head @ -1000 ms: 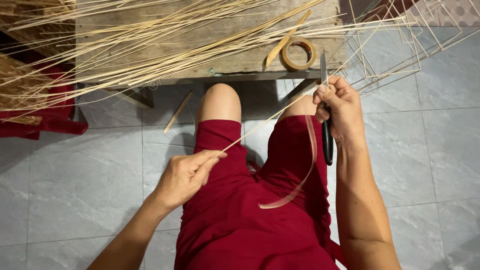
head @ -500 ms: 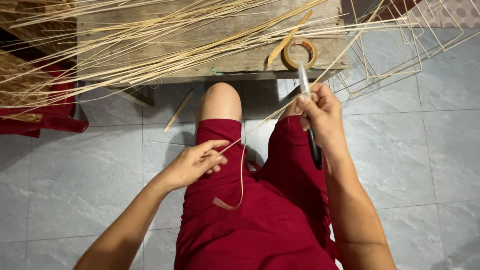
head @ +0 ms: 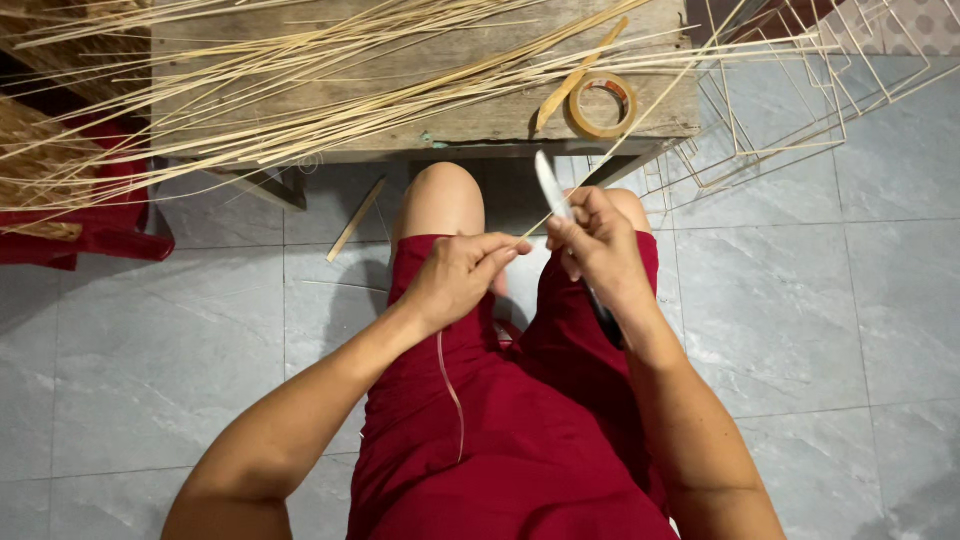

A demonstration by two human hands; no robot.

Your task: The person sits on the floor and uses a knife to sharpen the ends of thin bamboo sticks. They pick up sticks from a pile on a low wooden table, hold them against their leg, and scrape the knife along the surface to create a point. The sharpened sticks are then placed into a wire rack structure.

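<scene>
My single head camera looks steeply down from close above my lap, facing forward toward the wooden bench (head: pixel 420 110), which crosses the frame's top edge.

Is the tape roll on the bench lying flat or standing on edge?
Flat: the tape roll shows its full ring and open core, resting on the wooden bench.

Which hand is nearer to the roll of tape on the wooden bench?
Right. The right hand, holding a knife, is just below the tape roll; the left hand is farther down-left.
</scene>
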